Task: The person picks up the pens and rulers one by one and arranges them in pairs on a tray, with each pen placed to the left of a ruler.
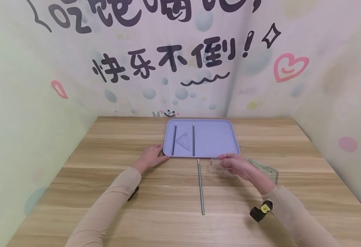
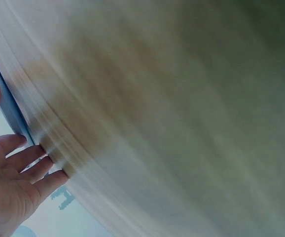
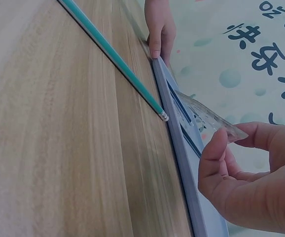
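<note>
At the near left corner of the lilac tray [image 1: 211, 137], my left hand [image 1: 151, 158] holds the edge, thumb along the front side and fingers by the left side. My right hand [image 1: 234, 165] pinches a clear set square [image 3: 206, 113] between thumb and fingers, close to the tray's front rim. Inside the tray lie two dark pencils [image 1: 194, 139] and, between them, another clear set square [image 1: 184, 141]. A green pencil [image 1: 200, 188] lies on the table in front of the tray, its eraser end near the rim.
A greenish transparent set square [image 1: 268, 171] lies on the wooden table [image 1: 168, 206], partly behind my right wrist. Behind the table hangs a printed wall cloth [image 1: 180, 92] with dark lettering. Each wrist carries a small black camera [image 1: 257, 213].
</note>
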Demonstrator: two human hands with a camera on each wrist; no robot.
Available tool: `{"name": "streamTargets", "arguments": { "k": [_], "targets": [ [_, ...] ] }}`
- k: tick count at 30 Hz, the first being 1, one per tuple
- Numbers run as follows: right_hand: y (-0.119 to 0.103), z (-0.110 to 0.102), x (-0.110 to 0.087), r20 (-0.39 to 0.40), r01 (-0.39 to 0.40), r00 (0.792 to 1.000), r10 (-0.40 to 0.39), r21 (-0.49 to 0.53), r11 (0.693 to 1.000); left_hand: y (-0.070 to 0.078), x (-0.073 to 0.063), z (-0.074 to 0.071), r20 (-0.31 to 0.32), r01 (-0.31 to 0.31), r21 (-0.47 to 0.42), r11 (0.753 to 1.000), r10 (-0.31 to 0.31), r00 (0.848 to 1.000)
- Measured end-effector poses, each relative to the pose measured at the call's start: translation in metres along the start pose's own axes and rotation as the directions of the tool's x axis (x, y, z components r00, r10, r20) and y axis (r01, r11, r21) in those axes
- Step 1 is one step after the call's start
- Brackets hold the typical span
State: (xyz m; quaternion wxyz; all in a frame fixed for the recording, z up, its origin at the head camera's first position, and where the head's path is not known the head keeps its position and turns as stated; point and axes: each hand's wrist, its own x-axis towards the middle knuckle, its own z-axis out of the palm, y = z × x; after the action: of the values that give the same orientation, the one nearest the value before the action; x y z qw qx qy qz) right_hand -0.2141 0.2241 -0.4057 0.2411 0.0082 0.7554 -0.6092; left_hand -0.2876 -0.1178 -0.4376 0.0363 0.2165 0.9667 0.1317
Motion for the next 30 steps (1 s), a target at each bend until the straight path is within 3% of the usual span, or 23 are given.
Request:
{"name": "streamTargets", "arguments": {
  "k": [12, 30],
  "targets": [
    [-0.006, -0.001, 0.006, 0.002, 0.003, 1.000, -0.004, 0.072, 0.997, 0.001, -0.002, -0.002, 0.007, 0.010, -0.019, 1.000, -0.010, 1.000],
    [-0.014, 0.010, 0.014, 0.036, 0.009, 0.999, -0.012, 0.086, 0.996, 0.001, -0.003, -0.004, 0.023, 0.021, -0.036, 0.999, -0.020, 1.000]
  ]
}}
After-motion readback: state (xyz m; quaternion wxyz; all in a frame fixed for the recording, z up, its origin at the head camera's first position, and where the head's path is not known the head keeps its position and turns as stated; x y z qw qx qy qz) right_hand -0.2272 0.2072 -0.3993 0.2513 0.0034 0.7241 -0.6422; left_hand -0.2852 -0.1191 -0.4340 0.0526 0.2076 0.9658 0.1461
